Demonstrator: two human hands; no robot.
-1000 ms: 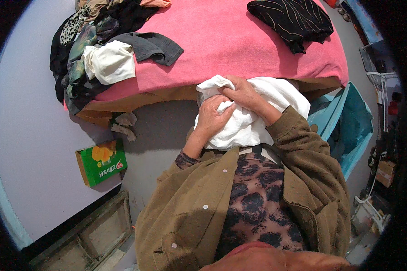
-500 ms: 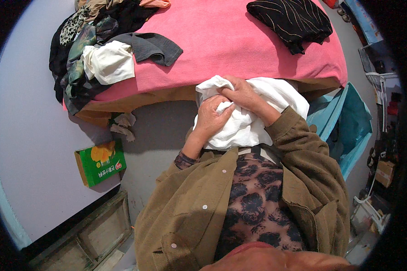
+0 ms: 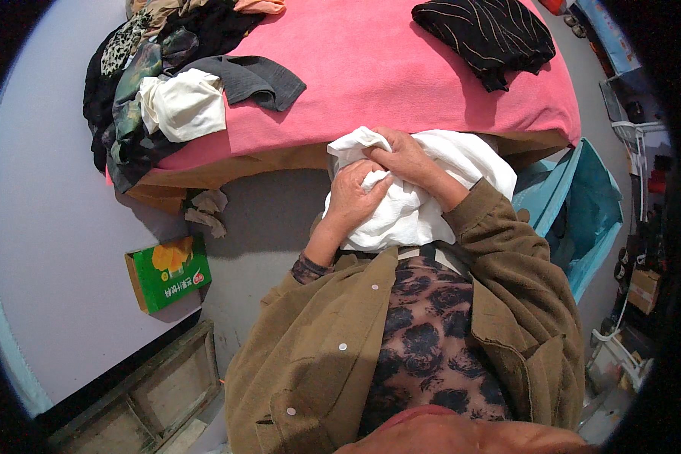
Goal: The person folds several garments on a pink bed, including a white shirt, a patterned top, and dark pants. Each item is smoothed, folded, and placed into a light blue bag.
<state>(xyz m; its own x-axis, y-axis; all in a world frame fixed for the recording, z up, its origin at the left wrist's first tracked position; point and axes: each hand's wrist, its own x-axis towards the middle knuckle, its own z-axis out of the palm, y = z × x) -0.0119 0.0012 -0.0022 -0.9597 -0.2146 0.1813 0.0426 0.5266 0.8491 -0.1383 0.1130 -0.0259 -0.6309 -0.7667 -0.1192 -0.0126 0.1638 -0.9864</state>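
Observation:
A crumpled white garment (image 3: 412, 219) lies bunched across my lap, one part spreading right beneath my right forearm. Its exact kind is hidden by the folds. My left hand (image 3: 353, 195) is closed on the cloth, fingers curled into a fold. Just above and to the right, my right hand (image 3: 407, 159) pinches another bunched part of it. The two hands are close together, near the front edge of the pink cover (image 3: 348, 76).
Piled clothes sit at the far left, with a cream-white cloth (image 3: 181, 106) and a dark grey garment (image 3: 265, 82) on top. A black striped garment (image 3: 492, 38) lies far right. A blue bag (image 3: 583, 204) stands right; a green carton (image 3: 175, 274) is at left.

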